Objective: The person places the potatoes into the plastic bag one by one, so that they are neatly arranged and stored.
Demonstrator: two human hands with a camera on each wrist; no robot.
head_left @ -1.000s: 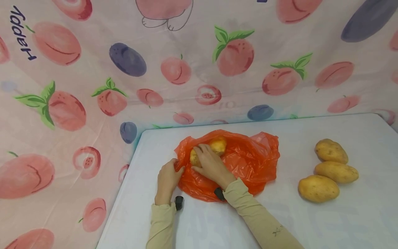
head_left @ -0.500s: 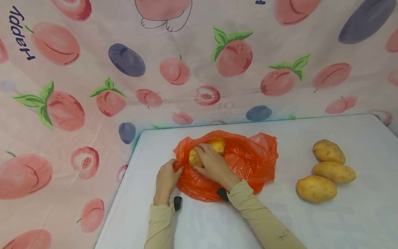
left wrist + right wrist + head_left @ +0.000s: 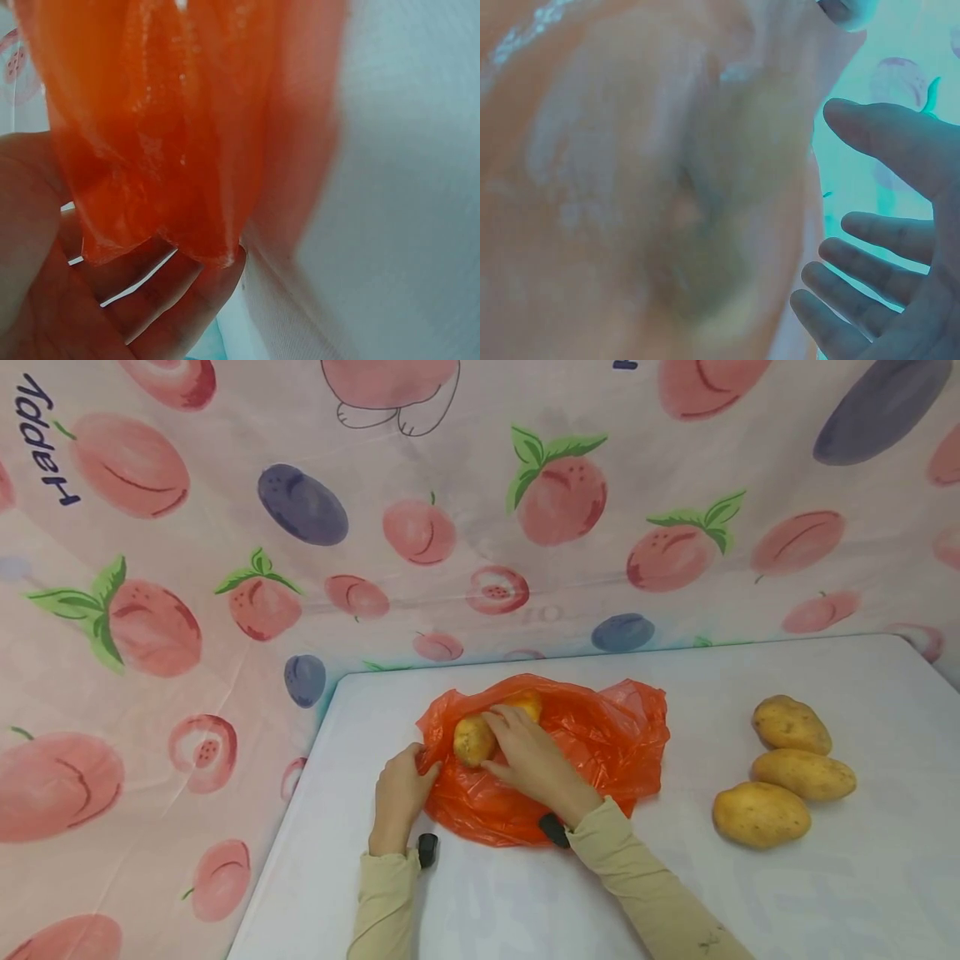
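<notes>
White table (image 3: 495, 902); potato (image 3: 472, 742) inside red bag (image 3: 600, 743), beside right grip (image 3: 534, 760).

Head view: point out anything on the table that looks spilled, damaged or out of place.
Nothing stands out as spilled or damaged. The red plastic bag is crumpled with uneven edges, though that seems ordinary for thin plastic. Two potatoes lie in it, and three more potatoes rest close together on the white table.

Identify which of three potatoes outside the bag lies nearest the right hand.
The front potato, lowest in the head view; its left end reaches closer than the middle potato or back potato.
</notes>
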